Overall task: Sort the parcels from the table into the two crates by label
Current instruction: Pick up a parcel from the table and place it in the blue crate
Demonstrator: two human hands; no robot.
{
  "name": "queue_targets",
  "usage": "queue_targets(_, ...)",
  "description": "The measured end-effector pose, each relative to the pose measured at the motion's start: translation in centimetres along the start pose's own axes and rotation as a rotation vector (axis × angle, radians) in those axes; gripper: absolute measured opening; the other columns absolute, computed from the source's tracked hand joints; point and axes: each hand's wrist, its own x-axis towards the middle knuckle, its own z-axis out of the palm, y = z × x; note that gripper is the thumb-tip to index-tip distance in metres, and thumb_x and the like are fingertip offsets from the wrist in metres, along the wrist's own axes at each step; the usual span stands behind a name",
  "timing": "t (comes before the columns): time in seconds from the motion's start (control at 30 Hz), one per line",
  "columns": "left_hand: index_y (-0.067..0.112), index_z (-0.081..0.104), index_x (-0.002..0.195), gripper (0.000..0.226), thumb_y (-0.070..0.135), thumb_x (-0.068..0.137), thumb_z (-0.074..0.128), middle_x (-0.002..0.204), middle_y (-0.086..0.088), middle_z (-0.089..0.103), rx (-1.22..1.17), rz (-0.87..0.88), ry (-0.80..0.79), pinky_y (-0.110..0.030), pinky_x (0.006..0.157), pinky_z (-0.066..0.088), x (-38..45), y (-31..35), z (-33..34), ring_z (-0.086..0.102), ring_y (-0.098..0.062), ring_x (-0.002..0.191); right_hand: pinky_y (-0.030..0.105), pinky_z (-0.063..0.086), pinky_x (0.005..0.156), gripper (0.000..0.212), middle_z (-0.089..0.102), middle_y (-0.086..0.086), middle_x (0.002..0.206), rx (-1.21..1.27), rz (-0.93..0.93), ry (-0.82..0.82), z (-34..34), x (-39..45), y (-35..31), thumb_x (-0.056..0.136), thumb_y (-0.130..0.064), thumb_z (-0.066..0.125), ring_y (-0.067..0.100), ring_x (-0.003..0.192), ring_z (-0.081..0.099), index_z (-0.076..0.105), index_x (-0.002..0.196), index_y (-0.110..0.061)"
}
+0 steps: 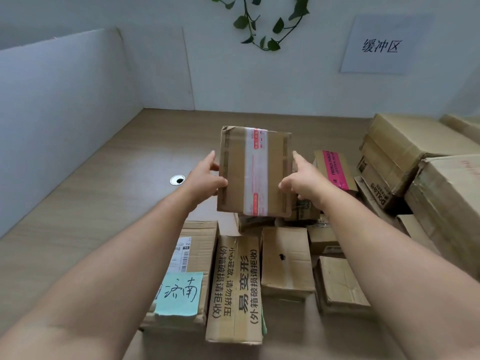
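A wooden tabletop (104,203) carries cardboard parcels (285,261); above them, the left hand (205,178) and right hand (304,180) grip a taped parcel (255,172) by opposite edges.

A small brown cardboard parcel (255,172), sealed lengthwise with white tape printed in red, is held up between the left hand (205,178) and the right hand (304,181). Below the hands lie more cardboard parcels (285,261); one under the left forearm bears a green handwritten note (180,293).
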Motion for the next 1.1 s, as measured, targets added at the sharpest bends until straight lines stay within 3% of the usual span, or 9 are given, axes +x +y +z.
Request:
queue_targets(0.1,0.028,0.035,0.142,0.060,0.002,0.091,0.051,0.121,-0.010,0.052,-0.061,0.020,-0.023,-0.040,0.082,0.055,-2.8,0.4,-0.5,0.059,-0.025,0.106,0.038,0.058,0.074,0.076,0.061,0.009,0.124,0.242,-0.020,-0.093,-0.6,-2.6,0.0,0.091,0.005,0.050,0.022,0.099,0.065,0.026,0.152,-0.033)
queue_targets(0.23,0.012,0.052,0.106,0.024,0.016,0.098,0.030,0.109,-0.009,0.060,-0.282,-0.075,-0.005,-0.044,0.079,0.051,-6.9,0.3,-0.8,0.058,-0.025,0.103,0.045,0.056,0.079,0.035,0.066,0.019,0.117,0.492,0.010,-0.139,-1.4,-5.8,0.7,0.099,-0.011,0.038,0.031,0.096,0.068,0.053,0.131,-0.014)
queue_targets(0.33,0.010,0.051,0.085,0.040,0.038,0.099,0.027,0.094,-0.011,0.058,-0.458,-0.159,0.025,-0.046,0.074,0.053,-9.4,-0.3,-0.8,0.058,-0.026,0.090,0.045,0.057,0.075,0.053,0.070,0.023,0.103,0.630,0.116,-0.157,-1.4,-7.5,1.5,0.098,-0.052,0.041,0.036,0.087,0.069,0.062,0.100,-0.004)
queue_targets(0.43,0.005,0.054,0.097,0.071,0.072,0.089,0.031,0.097,-0.013,0.060,-0.478,-0.190,0.061,-0.049,0.072,0.057,-11.4,-0.5,-0.2,0.062,-0.031,0.096,0.043,0.056,0.080,0.070,0.065,0.011,0.076,0.619,0.149,-0.146,-0.7,-8.8,2.3,0.085,-0.076,0.043,0.027,0.074,0.065,0.060,0.078,-0.008)
queue_targets(0.53,0.008,0.058,0.117,0.089,0.082,0.078,0.029,0.106,-0.013,0.060,-0.434,-0.217,0.031,-0.048,0.072,0.057,-13.0,-0.5,0.7,0.062,-0.031,0.102,0.042,0.057,0.084,0.057,0.065,0.010,0.091,0.651,0.106,-0.172,0.0,-10.2,3.0,0.088,-0.065,0.051,0.025,0.086,0.064,0.065,0.098,-0.011)
queue_targets(0.63,0.015,0.064,0.110,0.069,0.072,0.087,0.033,0.099,-0.007,0.059,-0.456,-0.242,-0.027,-0.051,0.080,0.055,-15.0,-1.2,1.0,0.060,-0.026,0.095,0.042,0.055,0.079,0.049,0.061,0.015,0.113,0.675,0.044,-0.254,0.0,-11.7,3.8,0.090,-0.049,0.055,0.029,0.096,0.063,0.059,0.127,-0.017)
queue_targets(0.83,0.030,0.064,0.108,0.042,0.042,0.069,0.057,0.101,0.000,0.058,-0.592,-0.161,-0.101,-0.048,0.077,0.055,-18.3,-2.2,1.4,0.058,-0.020,0.090,0.064,0.039,0.101,0.063,0.059,0.012,0.125,0.638,-0.040,-0.358,0.8,-14.2,5.4,0.074,-0.055,0.068,0.032,0.114,0.056,0.055,0.132,-0.035)
queue_targets(0.97,0.039,0.061,0.116,0.060,0.046,0.057,0.063,0.113,-0.001,0.059,-0.556,-0.064,-0.085,-0.038,0.068,0.054,-19.8,-3.0,1.5,0.057,-0.021,0.099,0.048,0.049,0.090,0.085,0.052,0.011,0.135,0.637,-0.122,-0.431,1.5,-15.3,5.9,0.062,-0.045,0.073,0.030,0.116,0.054,0.042,0.141,-0.045)
queue_targets(1.1,0.039,0.054,0.127,0.074,0.047,0.054,0.062,0.115,-0.001,0.059,-0.502,-0.029,-0.068,-0.044,0.078,0.054,-21.1,-3.8,1.3,0.056,-0.022,0.099,0.046,0.045,0.090,0.097,0.053,0.007,0.137,0.578,-0.145,-0.478,2.1,-16.0,6.7,0.058,-0.047,0.074,0.029,0.117,0.056,0.032,0.145,-0.048)
